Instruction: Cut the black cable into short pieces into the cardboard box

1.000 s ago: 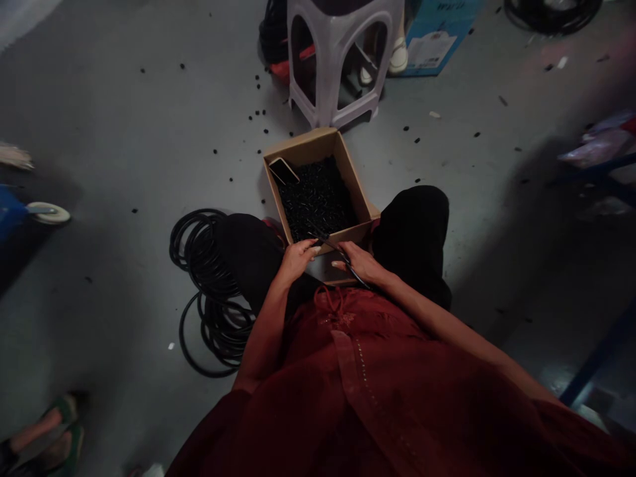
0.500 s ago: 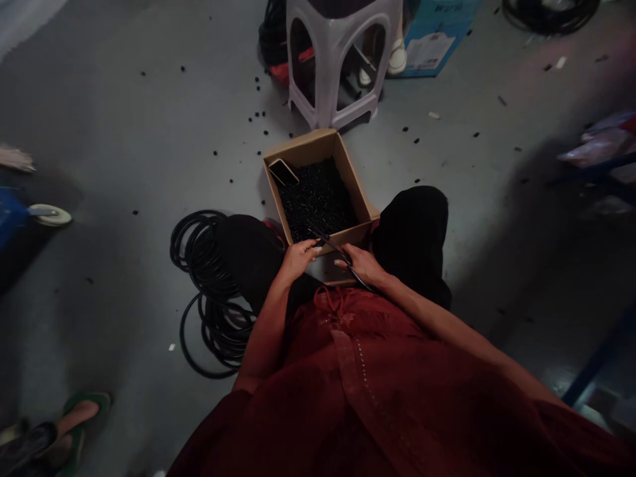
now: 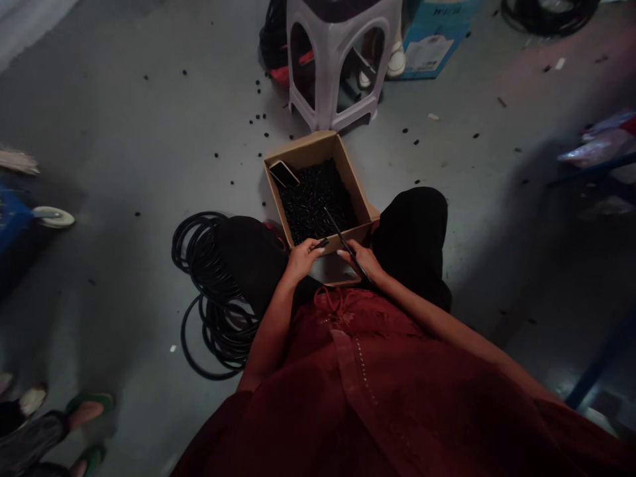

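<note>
My left hand [image 3: 302, 260] is closed on a small black piece [image 3: 320, 243] at the near rim of the cardboard box [image 3: 352, 173]. Just to its right, my right hand [image 3: 364, 260] grips a thin black rod-like strip [image 3: 335, 226], whose far tip points up over the box. The strip's kind is too small to make out. Many small black pieces [image 3: 318, 199] fill the box. A flat black rectangle with a pale edge, like a phone [image 3: 285, 173], leans in its far left corner.
Coiled black tubing [image 3: 206, 265] lies by my left knee. Beyond the box stands a grey plastic stool [image 3: 325, 73], with a blue carton [image 3: 432, 40] behind it. Small black bits dot the floor. Another person's feet [image 3: 89, 411] are at lower left; a wheeled blue object [image 3: 12, 215] is further up.
The strip in my right hand has swung away from my left hand, its tip now further right and up. The other person's feet at lower left have shifted.
</note>
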`<state>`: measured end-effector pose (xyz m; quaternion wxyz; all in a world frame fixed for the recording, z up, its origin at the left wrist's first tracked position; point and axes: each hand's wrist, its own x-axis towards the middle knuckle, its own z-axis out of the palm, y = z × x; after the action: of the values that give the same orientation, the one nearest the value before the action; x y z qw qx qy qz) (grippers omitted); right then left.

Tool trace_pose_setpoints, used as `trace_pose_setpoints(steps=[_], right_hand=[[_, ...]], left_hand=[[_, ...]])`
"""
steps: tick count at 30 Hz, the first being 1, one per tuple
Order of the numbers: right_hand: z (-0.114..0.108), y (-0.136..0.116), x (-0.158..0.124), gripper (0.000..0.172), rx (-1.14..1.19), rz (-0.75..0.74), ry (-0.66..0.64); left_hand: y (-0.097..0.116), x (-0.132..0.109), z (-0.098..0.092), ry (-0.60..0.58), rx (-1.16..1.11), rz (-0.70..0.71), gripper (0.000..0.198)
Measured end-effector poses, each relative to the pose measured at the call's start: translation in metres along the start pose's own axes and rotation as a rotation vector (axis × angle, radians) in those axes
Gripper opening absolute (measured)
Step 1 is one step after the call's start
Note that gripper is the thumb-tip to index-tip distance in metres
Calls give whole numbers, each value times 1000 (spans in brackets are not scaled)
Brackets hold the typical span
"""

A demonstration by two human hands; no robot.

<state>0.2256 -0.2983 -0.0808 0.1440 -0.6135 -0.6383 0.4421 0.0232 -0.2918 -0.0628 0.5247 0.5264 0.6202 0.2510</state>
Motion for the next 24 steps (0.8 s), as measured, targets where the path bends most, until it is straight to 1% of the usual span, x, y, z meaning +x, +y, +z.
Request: trace_pose_setpoints(steps=[3,7,12,16,19,21,24], right_hand=[[0,0,-1,35,111,23,-4],[-1,-5,-1,38,301,32,-48],[-1,-12,6,42,523,34,-52],[2,-19,14,48,681,38,-57],[0,-25,18,49,721,29,-55],[-3,-29,18,49,723,19,-62],[-7,-34,17,47,731,7,-82]], left_hand=[[-1,0,1,-5,-39,-4,19],[1,-1,2,-15,-54,-15,20],[9,-6,1,-22,-16,-12,21],[16,-10,5,-34,33,14,20],[19,-13,9,-40,61,28,21],[22,-15,11,-48,59,18,26],[27,-21,9,-96,38,-24,35]])
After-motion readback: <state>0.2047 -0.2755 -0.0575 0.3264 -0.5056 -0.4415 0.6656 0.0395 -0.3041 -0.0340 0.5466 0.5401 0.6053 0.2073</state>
